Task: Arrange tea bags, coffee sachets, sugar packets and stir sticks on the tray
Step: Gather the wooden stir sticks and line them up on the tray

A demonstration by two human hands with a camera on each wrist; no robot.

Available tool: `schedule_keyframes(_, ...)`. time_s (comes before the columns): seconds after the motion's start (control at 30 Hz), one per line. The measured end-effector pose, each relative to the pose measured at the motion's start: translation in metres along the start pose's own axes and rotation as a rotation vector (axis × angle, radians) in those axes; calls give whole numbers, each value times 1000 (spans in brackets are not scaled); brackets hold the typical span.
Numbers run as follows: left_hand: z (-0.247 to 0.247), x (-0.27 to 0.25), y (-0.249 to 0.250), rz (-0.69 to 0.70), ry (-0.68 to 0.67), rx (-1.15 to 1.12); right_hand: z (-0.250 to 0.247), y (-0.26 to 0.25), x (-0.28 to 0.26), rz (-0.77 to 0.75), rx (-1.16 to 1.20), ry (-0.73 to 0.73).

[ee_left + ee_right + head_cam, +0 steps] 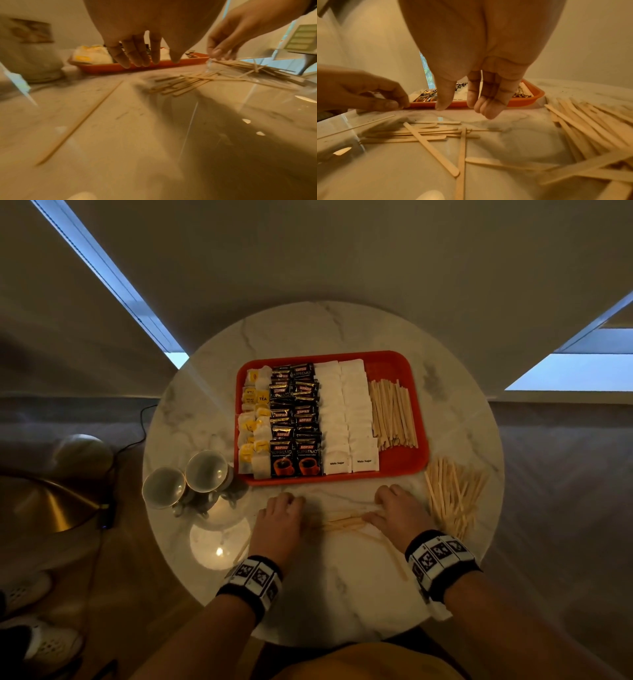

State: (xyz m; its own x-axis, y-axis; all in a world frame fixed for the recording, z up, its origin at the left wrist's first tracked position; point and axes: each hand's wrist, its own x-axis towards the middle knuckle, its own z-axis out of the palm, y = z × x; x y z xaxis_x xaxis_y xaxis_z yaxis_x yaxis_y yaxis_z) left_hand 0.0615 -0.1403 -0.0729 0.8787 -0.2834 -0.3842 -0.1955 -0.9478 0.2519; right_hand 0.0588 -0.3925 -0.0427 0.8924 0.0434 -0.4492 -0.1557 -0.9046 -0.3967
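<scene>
A red tray (404, 463) holds rows of tea bags (255, 419), dark coffee sachets (296, 419), white sugar packets (346, 412) and a row of wooden stir sticks (392, 414). In front of it, a small bunch of sticks (342, 522) lies on the marble table (342, 594) between my hands. My left hand (281, 508) hovers at the bunch's left end, fingers (135, 56) hanging straight and empty. At the right end is my right hand (394, 505), fingers (488, 106) loosely curled and holding nothing. A loose pile of sticks (452, 494) lies to its right.
Two cups (186, 479) stand left of the tray near the table edge. Single sticks lie by my left wrist (241, 549) and under my right wrist (394, 559). A brass lamp (51, 505) and cable sit off the table's left side.
</scene>
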Motion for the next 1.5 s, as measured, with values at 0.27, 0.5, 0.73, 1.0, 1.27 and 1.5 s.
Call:
schedule_keyframes(0.27, 2, -9, -48, -243, -33, -145, 18, -5, -21, 134, -255, -219)
schedule_keyframes(0.5, -6, 27, -22, -142, -31, -261, 31, -18, -22, 17, -302, -253)
schedule_keyframes(0.73, 6, 31, 22, 161, -17, -313, 37, -22, -11, -107, -266, -219)
schedule_keyframes(1.0, 24, 14, 23, 442, -127, -83, 33, -27, 3, -197, -295, -68)
schedule_keyframes(1.27, 17, 26, 41, 310, -157, 69, 36, -24, 11, -194, -285, -116)
schedule_keyframes(1.5, 17, 20, 50, 305, -174, 166, 41, -24, 12, -158, -235, -160)
